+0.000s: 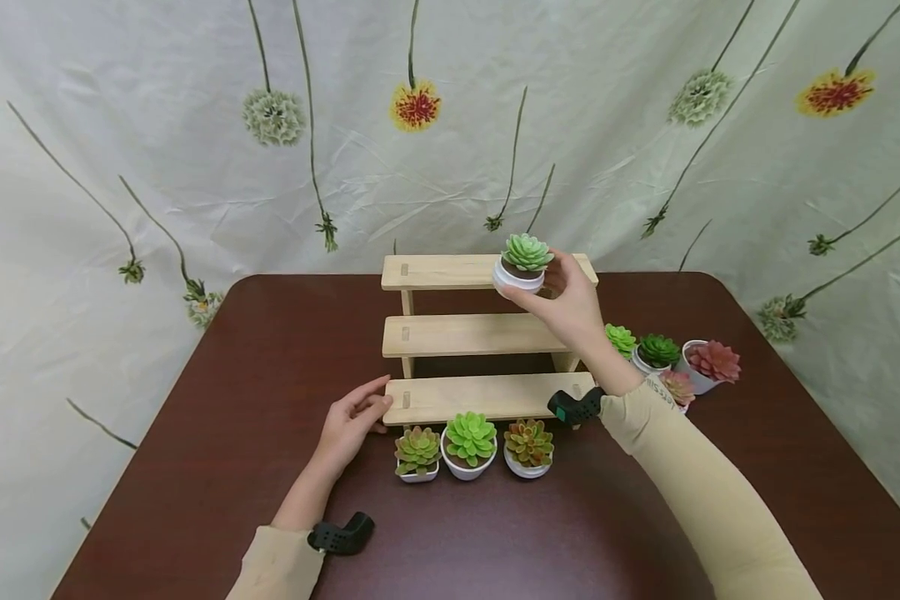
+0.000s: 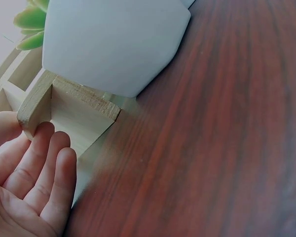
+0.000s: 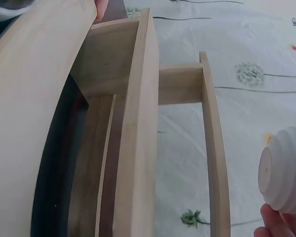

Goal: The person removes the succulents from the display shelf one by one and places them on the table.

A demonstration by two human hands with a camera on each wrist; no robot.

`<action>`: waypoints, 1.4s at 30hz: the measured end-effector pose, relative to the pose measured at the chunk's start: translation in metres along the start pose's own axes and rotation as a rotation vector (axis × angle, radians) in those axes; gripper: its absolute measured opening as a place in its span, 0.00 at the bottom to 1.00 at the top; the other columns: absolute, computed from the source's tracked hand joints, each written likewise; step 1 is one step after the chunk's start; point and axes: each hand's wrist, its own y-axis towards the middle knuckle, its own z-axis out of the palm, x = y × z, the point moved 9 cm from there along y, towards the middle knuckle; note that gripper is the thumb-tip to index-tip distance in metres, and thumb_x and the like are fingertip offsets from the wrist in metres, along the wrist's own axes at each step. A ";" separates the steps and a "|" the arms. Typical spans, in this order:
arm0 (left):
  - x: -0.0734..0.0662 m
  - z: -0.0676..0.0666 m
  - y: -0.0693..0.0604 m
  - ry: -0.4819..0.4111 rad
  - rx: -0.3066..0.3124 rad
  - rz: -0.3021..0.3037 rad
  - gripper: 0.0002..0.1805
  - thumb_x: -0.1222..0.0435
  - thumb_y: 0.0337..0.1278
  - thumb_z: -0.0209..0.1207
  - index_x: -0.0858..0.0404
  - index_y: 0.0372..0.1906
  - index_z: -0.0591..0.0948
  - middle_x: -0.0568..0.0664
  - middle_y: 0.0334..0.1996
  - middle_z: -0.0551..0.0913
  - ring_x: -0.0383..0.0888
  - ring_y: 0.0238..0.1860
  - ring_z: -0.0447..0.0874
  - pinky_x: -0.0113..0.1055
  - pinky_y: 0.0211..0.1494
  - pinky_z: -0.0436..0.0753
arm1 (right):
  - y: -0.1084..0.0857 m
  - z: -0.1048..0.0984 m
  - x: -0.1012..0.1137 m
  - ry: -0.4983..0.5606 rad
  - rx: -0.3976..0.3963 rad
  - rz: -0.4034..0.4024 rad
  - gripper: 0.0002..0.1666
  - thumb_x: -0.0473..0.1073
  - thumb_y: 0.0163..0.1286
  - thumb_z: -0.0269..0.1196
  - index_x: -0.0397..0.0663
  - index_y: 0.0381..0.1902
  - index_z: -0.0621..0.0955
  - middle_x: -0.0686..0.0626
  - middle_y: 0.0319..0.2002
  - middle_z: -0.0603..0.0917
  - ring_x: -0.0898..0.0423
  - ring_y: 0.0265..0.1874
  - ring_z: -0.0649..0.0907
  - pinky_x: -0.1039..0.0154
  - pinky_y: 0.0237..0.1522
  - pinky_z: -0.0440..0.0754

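Note:
A three-tier wooden plant stand (image 1: 487, 398) stands on the table. My left hand (image 1: 348, 425) grips the left end of its lowest board; in the left wrist view the thumb is above and the fingers (image 2: 59, 168) curl beneath. My right hand (image 1: 570, 304) holds a pale green potted succulent (image 1: 527, 254) by its white pot, near the top board. The ribbed white pot (image 3: 286, 168) shows tilted in the right wrist view, off the boards. In front of the stand sit an olive-green succulent (image 1: 417, 452), a bright green one (image 1: 470, 442) and a reddish-brown one (image 1: 528, 446).
Right of the stand, several more potted succulents cluster: a dark green one (image 1: 657, 352), a red one (image 1: 712, 362), a pink one (image 1: 677, 387) and a light green one (image 1: 620, 339), partly hidden by the right arm. A flower-printed cloth (image 1: 450, 167) hangs behind the brown table (image 1: 270, 375).

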 end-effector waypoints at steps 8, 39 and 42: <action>0.001 0.000 0.000 -0.009 0.002 0.008 0.23 0.70 0.62 0.56 0.71 0.61 0.72 0.63 0.38 0.82 0.42 0.29 0.80 0.37 0.34 0.83 | -0.019 -0.036 -0.028 -0.028 -0.072 0.048 0.43 0.46 0.53 0.73 0.44 0.64 0.68 0.44 0.54 0.76 0.50 0.52 0.77 0.53 0.55 0.73; 0.009 -0.001 0.003 -0.011 -0.004 0.003 0.23 0.69 0.62 0.57 0.71 0.62 0.72 0.62 0.37 0.82 0.42 0.28 0.80 0.35 0.34 0.83 | -0.113 -0.168 -0.104 -0.198 -0.383 0.353 0.43 0.47 0.56 0.70 0.48 0.67 0.65 0.53 0.53 0.72 0.66 0.44 0.75 0.79 0.39 0.72; 0.021 -0.003 0.008 -0.017 -0.010 0.003 0.23 0.68 0.62 0.57 0.69 0.62 0.72 0.61 0.37 0.82 0.41 0.28 0.80 0.34 0.34 0.83 | -0.122 -0.177 -0.110 -0.204 -0.419 0.364 0.42 0.47 0.56 0.70 0.48 0.66 0.66 0.52 0.54 0.72 0.66 0.45 0.75 0.80 0.39 0.72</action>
